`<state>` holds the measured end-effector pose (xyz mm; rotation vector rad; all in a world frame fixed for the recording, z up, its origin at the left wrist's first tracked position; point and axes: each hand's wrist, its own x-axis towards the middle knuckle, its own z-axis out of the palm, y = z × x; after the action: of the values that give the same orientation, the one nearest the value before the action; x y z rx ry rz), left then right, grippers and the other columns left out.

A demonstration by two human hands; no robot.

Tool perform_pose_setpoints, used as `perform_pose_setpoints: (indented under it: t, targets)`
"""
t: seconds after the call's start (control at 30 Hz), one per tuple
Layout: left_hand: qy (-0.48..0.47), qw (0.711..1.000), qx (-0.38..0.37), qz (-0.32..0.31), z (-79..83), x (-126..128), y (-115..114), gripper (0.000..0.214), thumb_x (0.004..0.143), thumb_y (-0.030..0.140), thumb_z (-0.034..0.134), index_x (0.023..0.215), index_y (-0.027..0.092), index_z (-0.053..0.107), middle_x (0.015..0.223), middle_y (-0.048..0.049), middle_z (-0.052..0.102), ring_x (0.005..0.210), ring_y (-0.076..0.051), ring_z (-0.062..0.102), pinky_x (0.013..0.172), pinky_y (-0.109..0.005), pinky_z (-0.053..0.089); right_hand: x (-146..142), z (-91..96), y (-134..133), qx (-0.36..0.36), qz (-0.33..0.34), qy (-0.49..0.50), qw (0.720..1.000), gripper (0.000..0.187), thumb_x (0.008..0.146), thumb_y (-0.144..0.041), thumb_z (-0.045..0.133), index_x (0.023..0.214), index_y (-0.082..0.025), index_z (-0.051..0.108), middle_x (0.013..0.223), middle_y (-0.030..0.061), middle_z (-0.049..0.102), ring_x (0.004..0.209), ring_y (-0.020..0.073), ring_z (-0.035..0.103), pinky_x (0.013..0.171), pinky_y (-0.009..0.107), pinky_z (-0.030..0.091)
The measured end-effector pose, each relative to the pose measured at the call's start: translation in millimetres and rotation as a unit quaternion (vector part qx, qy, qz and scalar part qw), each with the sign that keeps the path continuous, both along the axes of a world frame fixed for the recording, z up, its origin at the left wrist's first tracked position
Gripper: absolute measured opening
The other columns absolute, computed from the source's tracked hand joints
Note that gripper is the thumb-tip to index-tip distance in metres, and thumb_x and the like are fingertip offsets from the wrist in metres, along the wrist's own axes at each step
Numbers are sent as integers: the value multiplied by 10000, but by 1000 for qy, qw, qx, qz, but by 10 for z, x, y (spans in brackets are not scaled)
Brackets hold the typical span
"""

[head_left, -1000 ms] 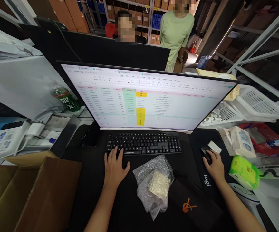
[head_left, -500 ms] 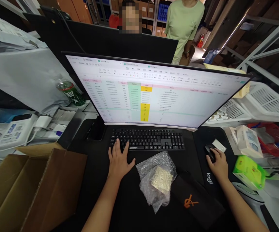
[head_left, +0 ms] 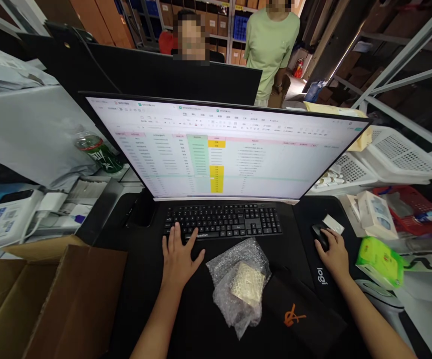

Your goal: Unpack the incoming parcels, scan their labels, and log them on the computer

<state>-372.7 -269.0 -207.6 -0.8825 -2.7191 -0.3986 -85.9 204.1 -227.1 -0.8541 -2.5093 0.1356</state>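
Keyboard [head_left: 255, 222] in black plastic, full-sized, with a number pad at its right end, pale legends on the keys and a brand mark on its front edge, partly covered by a fingertip. It lies flat just in front of the monitor [head_left: 261, 164], along the screen's lower edge. The mouse [head_left: 318, 233], small and dark, sits on a black mat marked "logi" [head_left: 321, 275], in front of the monitor's right end.

The person's left forearm reaches toward the monitor, and the left hand [head_left: 178, 259] is palm down with its fingers spread wide and the thumb out to the side. It grips nothing; its fingertips are at the keyboard's near left part, though whether any key is pressed cannot be told. The right forearm slants inward from the lower right, and the right hand [head_left: 334, 253] rests over the mouse, fingers curved around it in a loose, narrow hold.

Thus the keyboard lies between the left hand and the monitor, while the mouse is under the right hand's fingers, its front end showing. Nearer the person than the monitor, between the two forearms, a bubble-wrapped packet [head_left: 248, 284] lies against a dark pouch [head_left: 309, 311] with an orange mark.
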Motion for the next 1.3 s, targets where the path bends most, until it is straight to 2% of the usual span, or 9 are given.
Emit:
perform_pose_setpoints:
  t: [0.33,0.57,1.2,1.3]
  targets:
    - [9,1000,-4,-1,-18,4,4,591,936,407,609,1498,232,552,1724,-233,148,1536,-449,302,1218,-710,223,13,-9,-2,0,7,10,1000,482,938,-533,551,1293,-222,646,1343,147,572,1199,327,621,1005,506,556]
    - [0,1000,-4,6,-19,2,-1,593,924,405,619,1490,241,559,1704,-215,238,1528,-428,326,1226,-704,221,23,-18,9,6,15,-2,1000,427,949,-513,544,1248,-248,694,1353,126,569,1184,313,626,987,497,566]
    - [0,1000,0,7,4,7,4,563,932,400,598,1466,224,586,1648,-228,332,1494,-418,368,1228,-688,222,6,-5,-14,7,11,-2,1000,461,950,-524,542,1272,-218,667,1351,149,568,1204,322,613,981,491,553]
    - [11,1000,-5,7,2,10,5,561,937,401,584,1466,213,584,1629,-244,343,1487,-419,374,1222,-692,229,9,72,-16,31,9,4,999,478,929,-521,559,1276,-205,654,1339,161,583,1185,340,616,976,521,541]
